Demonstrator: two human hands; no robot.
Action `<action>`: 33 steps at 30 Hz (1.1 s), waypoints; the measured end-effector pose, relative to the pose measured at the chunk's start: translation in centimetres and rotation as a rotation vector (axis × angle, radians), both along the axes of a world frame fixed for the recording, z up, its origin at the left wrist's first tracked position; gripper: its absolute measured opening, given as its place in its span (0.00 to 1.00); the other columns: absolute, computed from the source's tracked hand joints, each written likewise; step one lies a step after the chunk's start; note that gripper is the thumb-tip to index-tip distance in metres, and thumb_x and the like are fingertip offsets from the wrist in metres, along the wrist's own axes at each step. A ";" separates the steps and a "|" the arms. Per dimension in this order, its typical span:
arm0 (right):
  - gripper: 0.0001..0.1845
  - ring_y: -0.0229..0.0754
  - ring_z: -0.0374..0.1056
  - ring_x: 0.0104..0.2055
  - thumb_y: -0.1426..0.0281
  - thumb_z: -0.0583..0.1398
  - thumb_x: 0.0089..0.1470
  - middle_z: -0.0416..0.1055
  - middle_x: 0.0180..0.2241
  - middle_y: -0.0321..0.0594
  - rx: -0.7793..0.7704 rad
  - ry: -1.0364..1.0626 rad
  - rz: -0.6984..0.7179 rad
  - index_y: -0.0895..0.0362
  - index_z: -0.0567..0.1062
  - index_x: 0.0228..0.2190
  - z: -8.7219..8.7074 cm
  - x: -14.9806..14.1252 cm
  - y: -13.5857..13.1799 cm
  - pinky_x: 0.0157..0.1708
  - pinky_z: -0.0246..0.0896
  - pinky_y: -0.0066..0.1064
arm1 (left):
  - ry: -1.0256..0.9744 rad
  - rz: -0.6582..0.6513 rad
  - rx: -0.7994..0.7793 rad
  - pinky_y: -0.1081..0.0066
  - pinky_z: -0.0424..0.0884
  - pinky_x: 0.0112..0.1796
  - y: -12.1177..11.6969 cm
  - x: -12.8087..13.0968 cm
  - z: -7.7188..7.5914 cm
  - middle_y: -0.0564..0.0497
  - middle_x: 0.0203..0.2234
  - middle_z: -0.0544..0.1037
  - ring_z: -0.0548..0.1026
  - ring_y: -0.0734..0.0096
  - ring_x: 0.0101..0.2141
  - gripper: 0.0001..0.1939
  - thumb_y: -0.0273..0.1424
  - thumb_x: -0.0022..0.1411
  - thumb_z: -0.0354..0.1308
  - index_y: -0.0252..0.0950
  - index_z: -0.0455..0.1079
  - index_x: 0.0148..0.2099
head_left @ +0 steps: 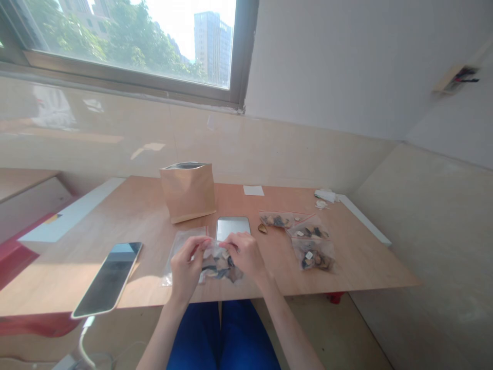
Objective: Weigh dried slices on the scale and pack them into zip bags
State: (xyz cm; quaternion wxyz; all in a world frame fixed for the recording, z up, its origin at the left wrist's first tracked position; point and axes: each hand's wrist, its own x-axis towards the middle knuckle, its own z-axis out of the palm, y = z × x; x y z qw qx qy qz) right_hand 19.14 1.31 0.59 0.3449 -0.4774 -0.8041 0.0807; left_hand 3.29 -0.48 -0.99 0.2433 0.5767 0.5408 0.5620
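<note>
Between my two hands is a clear zip bag with dark and tan dried pieces in it, near the table's front edge. My left hand pinches the bag's top edge at its left part. With closed fingers, my right hand grips the same edge a little further right. Under and beside my left hand lies a flat, clear plastic bag. Just beyond my hands is a flat grey-white device, partly covered by my right hand. One loose brown piece rests right of it.
An upright brown paper bag with its top open stands at the back. On the right lie filled zip bags. A phone with a white cable is at the left. White paper and white scraps lie along the back.
</note>
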 end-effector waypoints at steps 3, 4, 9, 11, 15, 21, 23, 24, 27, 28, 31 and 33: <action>0.15 0.37 0.64 0.26 0.66 0.54 0.59 0.70 0.21 0.35 0.031 0.014 -0.001 0.56 0.73 0.23 -0.5 0.0 -0.2 0.31 0.53 0.27 | -0.005 0.000 -0.011 0.73 0.71 0.31 -0.1 0.0 0.1 0.52 0.27 0.77 0.75 0.69 0.30 0.13 0.41 0.56 0.54 0.38 0.72 0.33; 0.15 0.37 0.64 0.26 0.65 0.54 0.59 0.70 0.21 0.35 0.034 0.016 0.002 0.55 0.73 0.24 -0.6 0.1 -0.3 0.30 0.53 0.27 | -0.015 -0.004 -0.023 0.73 0.71 0.31 -0.2 -0.1 0.0 0.52 0.27 0.77 0.75 0.69 0.29 0.13 0.42 0.56 0.54 0.38 0.72 0.33; 0.12 0.37 0.65 0.27 0.67 0.56 0.58 0.70 0.22 0.35 0.014 -0.003 0.027 0.55 0.74 0.25 -0.9 0.5 -0.3 0.30 0.54 0.26 | -0.071 -0.009 -0.102 0.72 0.72 0.31 -0.3 -0.1 -0.5 0.52 0.26 0.77 0.75 0.68 0.30 0.14 0.43 0.56 0.54 0.38 0.71 0.33; 0.12 0.37 0.65 0.27 0.72 0.54 0.58 0.71 0.23 0.36 0.017 -0.004 0.031 0.56 0.74 0.25 -1.0 0.6 -0.3 0.30 0.55 0.26 | -0.101 -0.012 -0.121 0.72 0.73 0.30 -0.3 0.0 -0.6 0.52 0.26 0.77 0.75 0.68 0.30 0.14 0.44 0.55 0.55 0.38 0.70 0.34; 0.13 0.37 0.67 0.28 0.74 0.53 0.58 0.73 0.24 0.36 0.021 0.039 0.050 0.56 0.74 0.26 -0.8 0.5 -0.3 0.30 0.55 0.25 | -0.171 -0.101 -0.123 0.72 0.73 0.31 -0.2 0.1 0.0 0.51 0.28 0.77 0.75 0.68 0.31 0.14 0.43 0.56 0.54 0.37 0.70 0.35; 0.10 0.37 0.66 0.29 0.67 0.56 0.57 0.71 0.24 0.36 -0.030 0.084 0.112 0.56 0.74 0.27 0.0 0.8 -0.5 0.31 0.57 0.25 | -0.099 -0.063 -0.097 0.74 0.70 0.30 0.1 -0.9 0.4 0.52 0.26 0.75 0.73 0.71 0.29 0.14 0.43 0.53 0.57 0.36 0.70 0.31; 0.12 0.36 0.65 0.28 0.71 0.54 0.59 0.70 0.23 0.36 -0.028 0.078 0.097 0.57 0.73 0.25 -0.2 0.8 -0.6 0.29 0.56 0.25 | -0.107 -0.061 -0.101 0.74 0.70 0.31 0.2 -1.1 0.2 0.51 0.26 0.75 0.73 0.71 0.29 0.14 0.43 0.54 0.57 0.36 0.70 0.31; 0.13 0.36 0.65 0.27 0.73 0.52 0.59 0.69 0.23 0.36 -0.017 0.072 0.088 0.57 0.72 0.25 -0.3 0.8 -0.6 0.29 0.56 0.25 | -0.116 -0.081 -0.105 0.74 0.70 0.31 0.1 -1.1 0.1 0.51 0.27 0.75 0.73 0.71 0.30 0.14 0.43 0.54 0.57 0.36 0.70 0.31; 0.13 0.37 0.63 0.27 0.77 0.50 0.58 0.68 0.22 0.37 0.034 0.024 0.058 0.57 0.70 0.24 -0.5 0.6 -0.8 0.28 0.54 0.25 | -0.116 -0.158 -0.105 0.74 0.70 0.32 0.0 -0.8 -0.1 0.51 0.28 0.76 0.73 0.71 0.30 0.13 0.42 0.55 0.55 0.36 0.70 0.33; 0.13 0.38 0.63 0.27 0.77 0.50 0.57 0.67 0.22 0.37 0.048 0.005 0.050 0.57 0.69 0.24 -0.4 0.6 -0.8 0.27 0.53 0.26 | -0.096 -0.186 -0.102 0.74 0.70 0.32 -0.1 -0.7 0.0 0.51 0.29 0.76 0.73 0.71 0.30 0.13 0.41 0.56 0.56 0.37 0.71 0.34; 0.12 0.37 0.63 0.27 0.74 0.51 0.59 0.68 0.23 0.37 0.051 -0.021 0.065 0.57 0.70 0.25 0.0 0.8 -0.8 0.28 0.53 0.26 | -0.056 -0.222 -0.090 0.75 0.70 0.30 -0.2 -0.5 0.2 0.51 0.29 0.77 0.73 0.71 0.30 0.12 0.40 0.55 0.56 0.37 0.73 0.33; 0.11 0.37 0.64 0.27 0.69 0.52 0.59 0.69 0.23 0.36 0.017 -0.033 0.090 0.56 0.71 0.27 0.3 1.0 -0.8 0.29 0.53 0.25 | -0.079 -0.170 -0.073 0.76 0.69 0.28 -0.3 -0.7 0.4 0.51 0.27 0.77 0.72 0.72 0.28 0.12 0.40 0.54 0.57 0.36 0.73 0.31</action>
